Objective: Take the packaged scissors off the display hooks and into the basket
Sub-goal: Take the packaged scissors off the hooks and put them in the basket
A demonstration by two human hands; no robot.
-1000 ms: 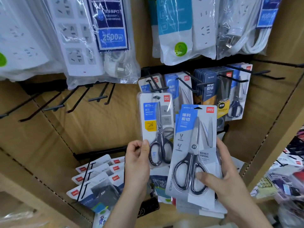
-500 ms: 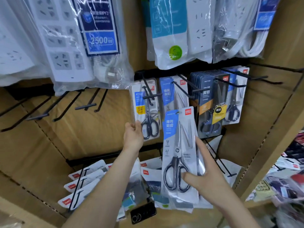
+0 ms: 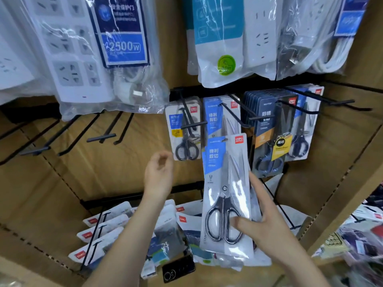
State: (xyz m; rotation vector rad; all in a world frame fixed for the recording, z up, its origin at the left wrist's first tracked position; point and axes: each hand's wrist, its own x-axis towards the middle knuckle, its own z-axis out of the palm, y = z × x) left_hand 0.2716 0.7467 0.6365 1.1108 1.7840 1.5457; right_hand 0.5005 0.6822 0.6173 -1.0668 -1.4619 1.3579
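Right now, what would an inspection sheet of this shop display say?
Surface: cardboard back wall with black hooks.
Job's things: held scissors pack off its hook; small scissors pack, blue pack and dark packs hanging.
Clutter: white packets on lower hooks; black phone beneath.
Hands: left hand empty, fingers loosely curled, below-left of the small pack; right hand grips the held pack.
Cables: white cords bagged with power strips.
Surroundings: blurred goods at right; basket not seen.
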